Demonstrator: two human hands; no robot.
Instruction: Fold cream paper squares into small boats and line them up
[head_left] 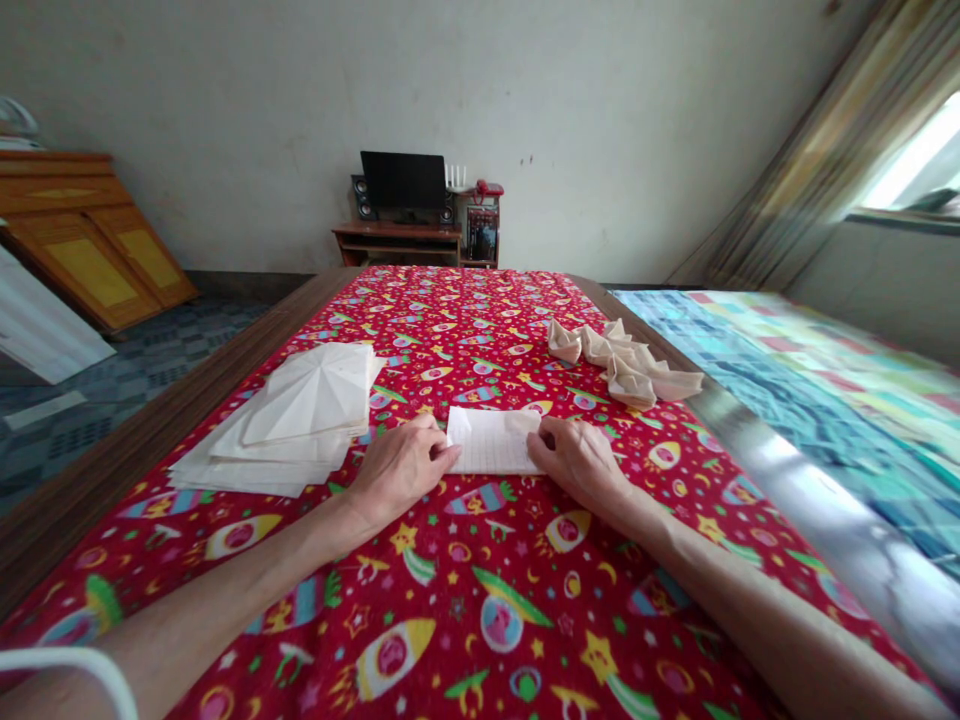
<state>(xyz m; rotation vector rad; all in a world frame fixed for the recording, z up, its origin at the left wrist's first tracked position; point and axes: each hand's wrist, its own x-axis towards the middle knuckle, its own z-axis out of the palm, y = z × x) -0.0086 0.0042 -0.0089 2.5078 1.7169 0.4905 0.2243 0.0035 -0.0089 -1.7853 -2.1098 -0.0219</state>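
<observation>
A white folded sheet of paper (491,442) lies flat on the red patterned cloth (480,560) in front of me, with faint lines across it. At its left edge my left hand (409,455) pinches the paper between thumb and curled fingers. The opposite edge is gripped the same way by my right hand (577,455). Left of my left hand rests a stack of creased paper sheets (307,410), the top one marked with folds spreading from a point. Several folded paper boats (630,375) sit in a cluster beyond my right hand.
Brown table edges (300,300) border the cloth. Beyond the far end stand a desk (397,238) and a black monitor (403,182). A wooden cabinet (90,240) is at the left, and a bed with a blue checked cover (810,400) at the right.
</observation>
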